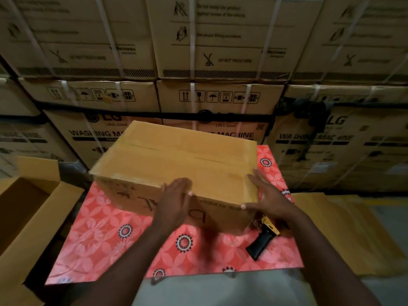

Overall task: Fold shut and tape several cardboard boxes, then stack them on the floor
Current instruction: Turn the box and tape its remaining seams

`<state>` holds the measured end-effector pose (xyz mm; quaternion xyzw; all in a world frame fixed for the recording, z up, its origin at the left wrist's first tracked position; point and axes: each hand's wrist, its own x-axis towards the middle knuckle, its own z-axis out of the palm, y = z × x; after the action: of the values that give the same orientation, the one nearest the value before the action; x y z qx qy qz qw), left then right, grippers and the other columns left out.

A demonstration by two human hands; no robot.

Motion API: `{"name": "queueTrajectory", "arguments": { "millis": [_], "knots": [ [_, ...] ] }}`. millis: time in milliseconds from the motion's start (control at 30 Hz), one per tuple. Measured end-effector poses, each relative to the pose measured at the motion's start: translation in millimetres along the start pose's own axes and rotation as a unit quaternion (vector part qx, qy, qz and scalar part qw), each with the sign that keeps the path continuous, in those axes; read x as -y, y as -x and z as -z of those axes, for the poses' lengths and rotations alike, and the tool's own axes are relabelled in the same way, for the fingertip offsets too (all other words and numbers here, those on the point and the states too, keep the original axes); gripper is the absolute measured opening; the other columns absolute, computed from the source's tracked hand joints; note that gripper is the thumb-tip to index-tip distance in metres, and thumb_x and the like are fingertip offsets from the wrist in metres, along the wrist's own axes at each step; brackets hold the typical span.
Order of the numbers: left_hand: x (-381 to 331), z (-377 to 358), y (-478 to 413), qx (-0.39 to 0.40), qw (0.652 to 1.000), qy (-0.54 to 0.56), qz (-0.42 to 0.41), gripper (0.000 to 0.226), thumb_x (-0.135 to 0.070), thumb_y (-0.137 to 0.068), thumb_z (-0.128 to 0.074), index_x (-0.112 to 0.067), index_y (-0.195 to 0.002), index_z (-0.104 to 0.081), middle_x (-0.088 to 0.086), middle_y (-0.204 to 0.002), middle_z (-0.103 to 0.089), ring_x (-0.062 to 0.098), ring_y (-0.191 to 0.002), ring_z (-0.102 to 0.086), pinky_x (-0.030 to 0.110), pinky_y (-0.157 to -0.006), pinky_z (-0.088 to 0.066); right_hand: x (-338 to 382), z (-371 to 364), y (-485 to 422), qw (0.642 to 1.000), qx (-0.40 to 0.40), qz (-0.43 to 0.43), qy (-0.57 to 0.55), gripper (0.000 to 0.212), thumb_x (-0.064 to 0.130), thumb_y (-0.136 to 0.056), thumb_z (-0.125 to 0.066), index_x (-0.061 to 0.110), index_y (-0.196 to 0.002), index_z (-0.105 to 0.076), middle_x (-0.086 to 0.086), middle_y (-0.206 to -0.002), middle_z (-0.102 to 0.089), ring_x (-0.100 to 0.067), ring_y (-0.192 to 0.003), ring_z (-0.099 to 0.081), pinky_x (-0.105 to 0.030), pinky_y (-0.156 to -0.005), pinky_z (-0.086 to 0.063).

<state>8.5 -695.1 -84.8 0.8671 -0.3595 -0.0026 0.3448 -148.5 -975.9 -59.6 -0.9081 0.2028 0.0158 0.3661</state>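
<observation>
I'm bracing the centre cardboard box, flaps shut & prob. taped, w/ left hand & right hand flat, fingers spread; open box lower left awaiting folding.

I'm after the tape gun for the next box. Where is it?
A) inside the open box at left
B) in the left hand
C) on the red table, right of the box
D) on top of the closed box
C: the tape gun lies unheld on the red table, by the near right corner of the closed box.
</observation>
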Motion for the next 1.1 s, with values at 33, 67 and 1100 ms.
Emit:
{"name": "queueTrajectory", "arguments": {
  "millis": [33, 67, 1100],
  "knots": [
    [14.2, 11.8, -8.3, -0.018, 1.000, -0.002, 0.020, 0.050, -0.043, -0.097, -0.041, -0.013, -0.131, -0.062, 0.007, -0.137, -0.061, 0.025, -0.132, -0.052, 0.050, -0.119, -0.018, 8.2, -6.2, 0.5, 0.998, -0.026, 0.001, 0.064, 0.105, 0.042, -0.078, -0.086, 0.024, -0.161, -0.025, 0.007, -0.169, -0.003, -0.016, -0.156, -0.002, -0.033, -0.125, -0.011],
    [31.0, 23.9, -15.5, -0.033, 0.999, -0.009, 0.042, 0.050, -0.042, -0.097, -0.043, -0.011, -0.131, -0.062, 0.010, -0.136, -0.061, 0.027, -0.130, -0.054, 0.052, -0.118, -0.023, 19.8, -17.4, 3.8, 0.990, -0.058, 0.004, 0.130, 0.093, 0.034, -0.085, -0.077, 0.025, -0.161, -0.023, 0.005, -0.170, -0.006, -0.022, -0.157, -0.003, -0.039, -0.126, -0.011],
    [99.0, 85.4, 28.9, -0.094, 0.975, -0.112, 0.168, 0.048, -0.061, -0.088, -0.040, -0.036, -0.118, -0.068, -0.002, -0.126, -0.057, 0.027, -0.119, -0.050, 0.047, -0.093, -0.036, 89.2, -83.6, -91.3, 0.966, -0.143, -0.153, 0.154, 0.070, 0.049, -0.105, -0.031, 0.009, -0.161, -0.013, -0.017, -0.169, 0.004, -0.035, -0.155, 0.009, -0.066, -0.121, -0.003]
  ]
}}
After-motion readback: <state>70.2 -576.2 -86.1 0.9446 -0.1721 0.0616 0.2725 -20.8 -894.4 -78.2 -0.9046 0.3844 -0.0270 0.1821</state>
